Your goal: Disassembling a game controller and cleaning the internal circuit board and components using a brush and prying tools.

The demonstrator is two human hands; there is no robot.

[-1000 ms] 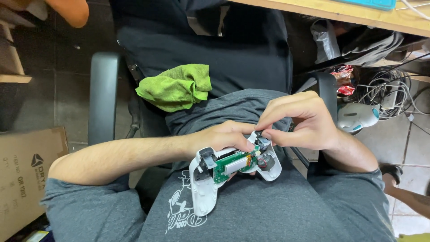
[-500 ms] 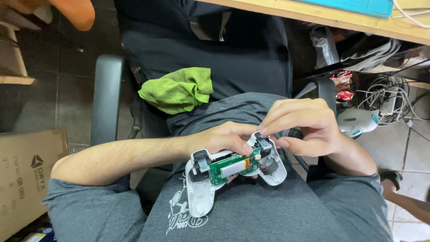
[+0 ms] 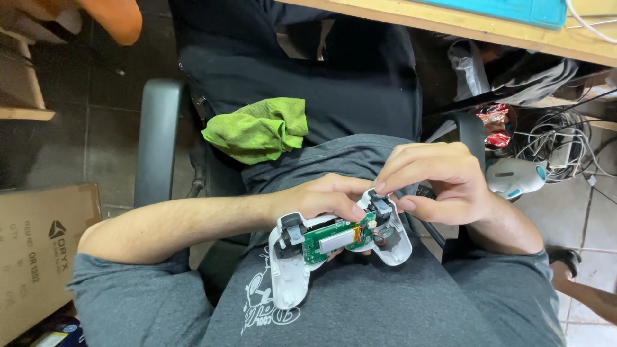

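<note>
An opened white game controller (image 3: 289,276) lies in my lap with its green circuit board (image 3: 321,241) and a silver battery exposed. My left hand (image 3: 321,199) grips the controller from above at its middle, thumb near the board. My right hand (image 3: 443,183) pinches the grey trigger piece (image 3: 380,207) at the controller's right end between thumb and fingers. A second grey trigger (image 3: 290,228) sits at the left end.
A green cloth (image 3: 260,128) lies on the black chair seat (image 3: 360,96), with a chair armrest (image 3: 157,141) to the left. A cardboard box (image 3: 38,250) stands at the left, and a white and teal tool (image 3: 514,177) and tangled cables (image 3: 565,144) lie at the right. A wooden table edge (image 3: 488,29) runs along the top.
The controller has shifted slightly right and up in my lap. My right fingers have closed in on the grey trigger piece at its right end.
</note>
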